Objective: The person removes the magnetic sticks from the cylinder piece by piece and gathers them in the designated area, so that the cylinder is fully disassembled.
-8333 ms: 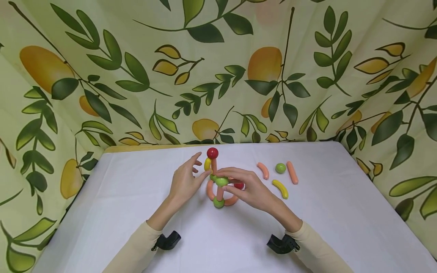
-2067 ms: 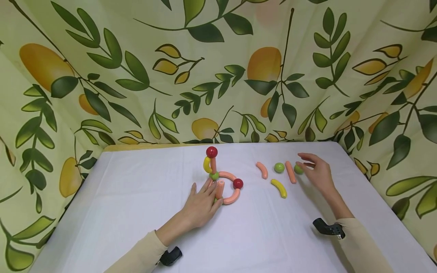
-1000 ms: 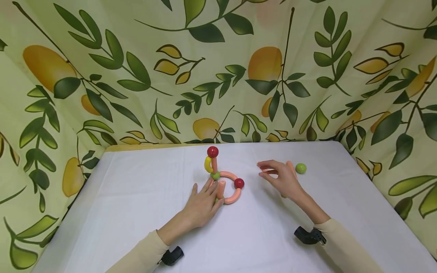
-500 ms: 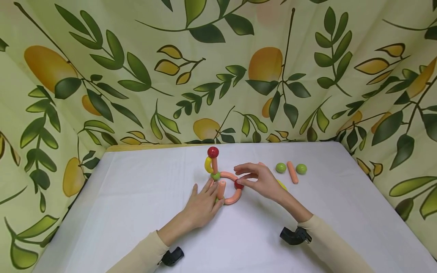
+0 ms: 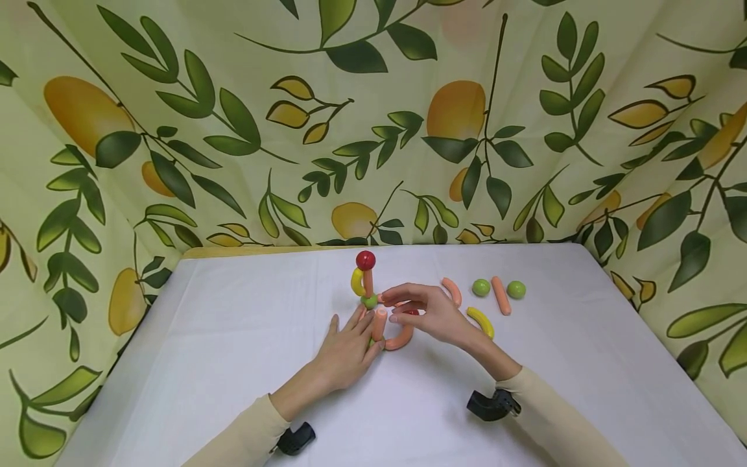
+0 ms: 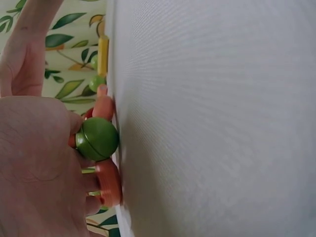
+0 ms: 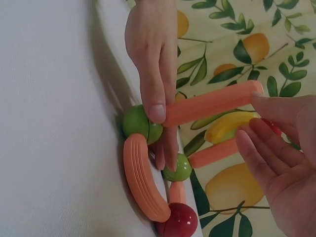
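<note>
A toy build of balls and sticks stands mid-table: a ring of curved orange sticks joined by balls, with a straight orange stick (image 5: 379, 324) rising from the near green ball (image 7: 137, 121). My left hand (image 5: 344, 353) rests on the ring's left side, fingers stretched out, thumb against that green ball. Nothing is between the fingers of my right hand (image 5: 432, 314); its thumb and fingertips hover around the upright stick's top end. It covers part of the ring and the red ball (image 7: 180, 221). Behind, another upright stick carries a red ball (image 5: 365, 260), with a curved yellow stick (image 5: 357, 283) alongside.
Loose pieces lie to the right: a curved orange stick (image 5: 451, 292), a green ball (image 5: 481, 287), a straight orange stick (image 5: 500, 296), a second green ball (image 5: 516, 289) and a curved yellow stick (image 5: 481, 322). A leaf-patterned curtain (image 5: 373, 130) hangs behind the white-covered table (image 5: 233, 311).
Earlier my right hand held a green ball on the near upright stick; that ball now lies far right. The hand has since come back left to the build. My left hand has stayed on the ring lately.
</note>
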The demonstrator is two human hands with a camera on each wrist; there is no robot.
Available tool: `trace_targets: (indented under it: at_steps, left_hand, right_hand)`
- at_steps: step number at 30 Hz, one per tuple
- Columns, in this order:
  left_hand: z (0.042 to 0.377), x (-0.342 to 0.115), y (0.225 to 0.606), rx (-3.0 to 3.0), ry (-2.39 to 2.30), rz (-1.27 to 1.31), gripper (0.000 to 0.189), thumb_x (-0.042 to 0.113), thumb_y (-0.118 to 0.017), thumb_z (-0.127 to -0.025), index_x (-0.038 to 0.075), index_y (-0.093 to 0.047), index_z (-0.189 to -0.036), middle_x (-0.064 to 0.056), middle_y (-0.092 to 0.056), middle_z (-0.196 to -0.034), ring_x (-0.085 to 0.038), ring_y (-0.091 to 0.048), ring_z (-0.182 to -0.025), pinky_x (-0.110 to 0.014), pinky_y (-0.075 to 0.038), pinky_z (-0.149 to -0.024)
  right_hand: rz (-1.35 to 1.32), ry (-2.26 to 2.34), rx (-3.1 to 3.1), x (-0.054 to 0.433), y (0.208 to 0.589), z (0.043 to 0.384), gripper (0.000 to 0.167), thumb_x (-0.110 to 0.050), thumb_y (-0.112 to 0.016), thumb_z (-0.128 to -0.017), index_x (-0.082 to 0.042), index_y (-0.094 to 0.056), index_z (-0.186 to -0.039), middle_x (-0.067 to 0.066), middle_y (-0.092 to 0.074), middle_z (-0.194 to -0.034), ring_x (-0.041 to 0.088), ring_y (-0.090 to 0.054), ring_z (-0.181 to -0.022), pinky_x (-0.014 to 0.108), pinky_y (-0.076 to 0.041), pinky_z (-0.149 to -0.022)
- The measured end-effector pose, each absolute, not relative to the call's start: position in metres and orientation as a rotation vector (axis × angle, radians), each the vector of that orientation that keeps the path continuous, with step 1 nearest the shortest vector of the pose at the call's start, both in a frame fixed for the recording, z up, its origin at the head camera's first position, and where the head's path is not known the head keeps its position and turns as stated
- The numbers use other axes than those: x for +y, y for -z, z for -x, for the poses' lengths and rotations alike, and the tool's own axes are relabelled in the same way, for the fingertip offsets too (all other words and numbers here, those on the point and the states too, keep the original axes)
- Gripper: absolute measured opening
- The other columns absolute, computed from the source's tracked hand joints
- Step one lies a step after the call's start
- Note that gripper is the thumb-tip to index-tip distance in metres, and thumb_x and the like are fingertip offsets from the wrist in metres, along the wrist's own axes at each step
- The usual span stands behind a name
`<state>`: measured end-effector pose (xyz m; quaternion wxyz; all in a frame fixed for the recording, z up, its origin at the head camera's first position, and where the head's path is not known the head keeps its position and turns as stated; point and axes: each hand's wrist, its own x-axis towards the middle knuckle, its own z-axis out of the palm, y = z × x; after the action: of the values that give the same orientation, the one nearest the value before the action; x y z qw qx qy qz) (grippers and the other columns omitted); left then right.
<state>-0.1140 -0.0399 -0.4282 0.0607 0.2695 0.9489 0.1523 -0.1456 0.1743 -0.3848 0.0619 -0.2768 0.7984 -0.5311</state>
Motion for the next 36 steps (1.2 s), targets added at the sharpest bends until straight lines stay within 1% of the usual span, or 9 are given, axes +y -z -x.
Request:
trace_targets:
  at_steps: [2, 5, 9, 14, 22, 30, 36]
  left_hand:
    - [0.114, -0.04, 0.428, 2.872, -0.463, -0.814, 0.059, 0.043, -0.038, -0.105, 0.005, -0.037, -0.151, -0.009, -0.032, -0.157, -0.028, -0.013, -0.15, -0.069, -0.015, -0.111]
    - [0.114, -0.039, 0.428, 2.873, -0.466, -0.811, 0.06, 0.044, -0.038, -0.105, 0.006, -0.036, -0.151, -0.009, -0.032, -0.158, -0.028, -0.012, -0.15, -0.069, -0.014, -0.111]
    - [0.114, -0.039, 0.428, 2.872, -0.471, -0.808, 0.061, 0.045, -0.037, -0.104, 0.006, -0.035, -0.152, -0.008, -0.031, -0.158, -0.028, -0.012, -0.15, -0.069, -0.014, -0.111]
    - [0.114, -0.04, 0.428, 2.876, -0.463, -0.825, 0.059, 0.043, -0.039, -0.104, 0.006, -0.036, -0.151, -0.009, -0.032, -0.158, -0.028, -0.013, -0.15, -0.07, -0.015, -0.11]
    - [0.115, -0.04, 0.429, 2.874, -0.453, -0.825, 0.06, 0.043, -0.037, -0.105, 0.008, -0.033, -0.153, -0.006, -0.028, -0.159, -0.027, -0.012, -0.15, -0.07, -0.015, -0.11]
    - [0.116, -0.04, 0.429, 2.864, -0.449, -0.815, 0.059, 0.042, -0.037, -0.105, 0.007, -0.034, -0.152, -0.008, -0.03, -0.158, -0.027, -0.012, -0.15, -0.069, -0.015, -0.111]
    - [0.115, -0.04, 0.429, 2.856, -0.437, -0.817, 0.06, 0.043, -0.036, -0.105, 0.006, -0.033, -0.152, -0.009, -0.03, -0.158, -0.027, -0.011, -0.15, -0.069, -0.016, -0.11]
  right_hand:
    - [0.853, 1.613, 2.398, 0.172, 0.385, 0.145, 0.04, -0.011, -0.076, -0.086, -0.005, -0.065, -0.124, 0.007, -0.068, -0.12, 0.017, -0.065, -0.106, 0.036, -0.053, -0.091]
    - [0.876, 1.632, 2.365, 0.169, 0.385, 0.143, 0.04, -0.009, -0.075, -0.086, -0.002, -0.065, -0.124, 0.009, -0.067, -0.12, 0.018, -0.067, -0.103, 0.041, -0.053, -0.091]
    - [0.9, 1.639, 2.347, 0.166, 0.386, 0.143, 0.041, -0.008, -0.075, -0.086, 0.002, -0.064, -0.124, 0.012, -0.066, -0.121, 0.021, -0.067, -0.102, 0.043, -0.054, -0.09]
    - [0.892, 1.641, 2.331, 0.165, 0.388, 0.142, 0.04, -0.007, -0.074, -0.086, 0.003, -0.063, -0.124, 0.013, -0.066, -0.122, 0.022, -0.066, -0.105, 0.041, -0.053, -0.091]
    - [0.881, 1.631, 2.348, 0.163, 0.388, 0.141, 0.035, -0.008, -0.074, -0.087, 0.0, -0.066, -0.12, 0.013, -0.068, -0.119, 0.022, -0.065, -0.108, 0.029, -0.054, -0.089]
    - [0.841, 1.628, 2.358, 0.163, 0.388, 0.14, 0.035, -0.008, -0.072, -0.089, 0.002, -0.065, -0.121, 0.013, -0.067, -0.119, 0.024, -0.064, -0.109, 0.028, -0.053, -0.089]
    - [0.807, 1.64, 2.368, 0.163, 0.389, 0.14, 0.035, -0.008, -0.072, -0.089, 0.004, -0.064, -0.121, 0.015, -0.067, -0.12, 0.025, -0.064, -0.108, 0.028, -0.053, -0.089]
